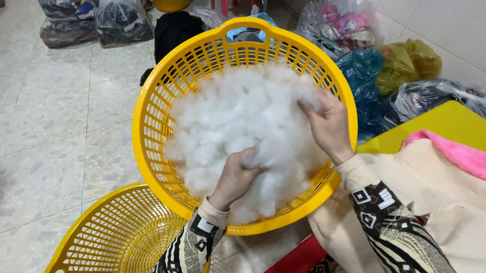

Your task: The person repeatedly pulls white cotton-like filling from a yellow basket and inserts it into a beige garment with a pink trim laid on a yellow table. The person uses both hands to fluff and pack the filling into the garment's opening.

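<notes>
both hands are closed on white stuffing [237, 120] heaped in the tilted yellow basket [150, 129], left hand [236, 177] low, right hand [327, 124] higher, and pulling small tufts gently apart likely keeps clumps from tearing out whole.

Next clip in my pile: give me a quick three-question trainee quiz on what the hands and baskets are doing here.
1. True or false: both hands are in the white stuffing.
2. Which basket holds the stuffing? A) the full basket farther from the person B) the near basket at lower left C) neither
3. Fill in: the cloth lying by the right hand is cream with a ____ edge.

Key
1. True: the left hand and the right hand each pinch a tuft.
2. A; the near basket shows no stuffing.
3. Pink: the cream cloth has a pink strip along its top.
</notes>
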